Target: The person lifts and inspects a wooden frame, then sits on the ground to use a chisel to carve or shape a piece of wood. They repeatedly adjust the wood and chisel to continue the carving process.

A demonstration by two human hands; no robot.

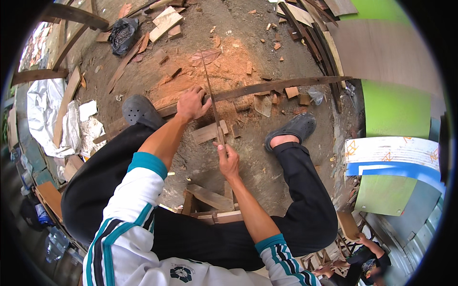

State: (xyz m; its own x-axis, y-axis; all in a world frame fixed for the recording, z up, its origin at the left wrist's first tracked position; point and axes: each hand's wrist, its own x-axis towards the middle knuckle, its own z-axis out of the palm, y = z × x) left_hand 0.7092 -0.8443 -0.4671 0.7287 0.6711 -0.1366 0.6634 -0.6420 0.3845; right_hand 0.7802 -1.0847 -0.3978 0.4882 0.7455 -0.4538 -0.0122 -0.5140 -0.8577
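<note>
A long dark wooden strip (pixel 281 85) lies across in front of me, from beside my left shoe to the boards on the right. My left hand (pixel 192 103) rests on it with fingers bent over its edge, pressing it. My right hand (pixel 229 161) is closed round the handle of a hand saw (pixel 214 107). The narrow blade points away from me and crosses the strip just right of my left fingers. Whether its teeth have cut in, I cannot tell. Orange sawdust (pixel 191 74) covers the ground beyond. A small wood block (pixel 209 132) lies near the handle.
My feet wear grey clogs, a left clog (pixel 141 111) and a right clog (pixel 292 130). A wooden frame (pixel 210 198) stands between my legs. Dark boards (pixel 315 40) and green panels (pixel 396 109) line the right side. A black bag (pixel 123 35) lies far left. Another person (pixel 365 260) works lower right.
</note>
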